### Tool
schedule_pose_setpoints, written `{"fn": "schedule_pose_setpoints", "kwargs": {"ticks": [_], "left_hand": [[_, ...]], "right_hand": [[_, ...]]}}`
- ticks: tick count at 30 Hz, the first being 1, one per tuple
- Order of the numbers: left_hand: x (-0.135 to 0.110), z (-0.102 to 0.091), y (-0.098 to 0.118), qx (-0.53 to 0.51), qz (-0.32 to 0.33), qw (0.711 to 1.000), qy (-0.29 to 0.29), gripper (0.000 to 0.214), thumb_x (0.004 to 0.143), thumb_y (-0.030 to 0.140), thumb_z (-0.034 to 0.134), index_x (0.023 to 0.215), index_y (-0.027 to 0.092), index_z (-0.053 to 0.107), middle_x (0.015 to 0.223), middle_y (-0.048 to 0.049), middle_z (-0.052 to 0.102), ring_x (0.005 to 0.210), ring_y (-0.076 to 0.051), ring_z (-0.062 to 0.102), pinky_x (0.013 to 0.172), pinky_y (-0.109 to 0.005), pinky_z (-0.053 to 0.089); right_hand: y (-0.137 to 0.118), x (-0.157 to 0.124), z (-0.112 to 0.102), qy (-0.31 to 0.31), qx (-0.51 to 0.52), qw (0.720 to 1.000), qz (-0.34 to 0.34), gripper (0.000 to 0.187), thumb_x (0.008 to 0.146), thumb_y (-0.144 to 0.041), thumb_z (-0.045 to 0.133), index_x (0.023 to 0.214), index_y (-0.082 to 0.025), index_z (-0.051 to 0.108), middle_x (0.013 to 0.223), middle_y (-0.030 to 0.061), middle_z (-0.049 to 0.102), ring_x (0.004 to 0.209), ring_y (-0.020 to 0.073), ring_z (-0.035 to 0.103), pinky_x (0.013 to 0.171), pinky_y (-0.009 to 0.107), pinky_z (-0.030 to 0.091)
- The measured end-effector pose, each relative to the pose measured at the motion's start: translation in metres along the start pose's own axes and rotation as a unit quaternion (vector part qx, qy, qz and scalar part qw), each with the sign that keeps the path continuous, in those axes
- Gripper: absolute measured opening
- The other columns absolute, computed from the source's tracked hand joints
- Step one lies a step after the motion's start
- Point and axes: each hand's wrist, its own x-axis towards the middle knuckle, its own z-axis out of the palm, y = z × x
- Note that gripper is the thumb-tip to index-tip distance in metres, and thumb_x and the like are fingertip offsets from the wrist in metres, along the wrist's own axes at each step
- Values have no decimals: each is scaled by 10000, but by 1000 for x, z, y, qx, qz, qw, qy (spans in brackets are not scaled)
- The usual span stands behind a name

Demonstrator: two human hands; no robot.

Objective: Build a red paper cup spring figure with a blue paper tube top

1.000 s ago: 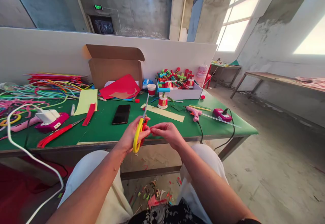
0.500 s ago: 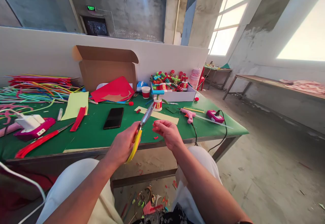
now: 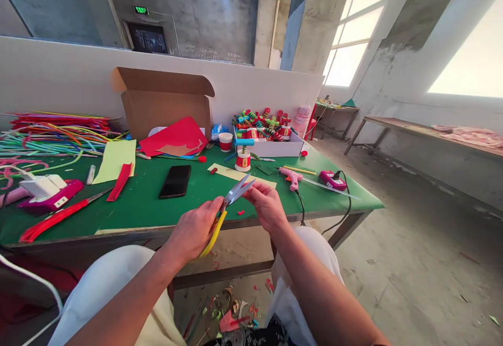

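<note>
My left hand (image 3: 200, 226) is wrapped round the yellow handles of a pair of scissors (image 3: 237, 191). The blades are parted and point right, their tips close to the fingertips of my right hand (image 3: 267, 202). That hand is closed in a pinch at the blade tips; the small red piece in it is mostly hidden by the fingers and blades. Beyond them on the green table stands a small figure made from a red-and-white paper cup (image 3: 242, 160), with coiled arms and a blue tube on top. A curved red scrap (image 3: 241, 212) lies by the table's front edge.
A pink glue gun (image 3: 293, 176) and its cable lie to the right, by a purple power socket (image 3: 333, 179). On the left are a black phone (image 3: 175, 181), red-handled scissors (image 3: 63, 217) and coloured pipe cleaners (image 3: 58, 134). A white box (image 3: 275, 148) of finished figures stands behind.
The scissors have swung from pointing away at the cup figure to pointing right, and their blades have parted. They now meet my right fingertips, which have risen slightly.
</note>
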Motion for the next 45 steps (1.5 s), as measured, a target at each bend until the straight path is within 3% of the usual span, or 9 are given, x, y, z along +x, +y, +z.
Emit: {"fn": "schedule_pose_setpoints", "kwargs": {"ticks": [16,30,45], "left_hand": [[-2,5,-5,-65,26,997,28,340,911,301,420,1234,238,503,987,-99,692,840,-257,686,691,-301,486],[-1,-3,0,-4,17,1000,-23,348,918,242,376,1257,219,455,1034,-105,688,857,-262,690,681,-318,489],[-1,-1,-2,-21,16,1000,-8,389,901,205,403,1287,223,456,1087,-113,694,905,-251,694,731,-312,506]], "right_hand": [[1,1,-1,-4,-13,1000,3,209,593,-348,843,674,-190,732,679,10,693,665,130,622,782,304,511],[0,1,0,1,3,1000,6,241,539,-348,871,667,-188,745,660,-10,708,636,110,632,758,261,528],[1,2,-2,-8,-13,1000,0,193,602,-325,828,681,-181,725,670,0,699,654,121,630,790,290,522]]}}
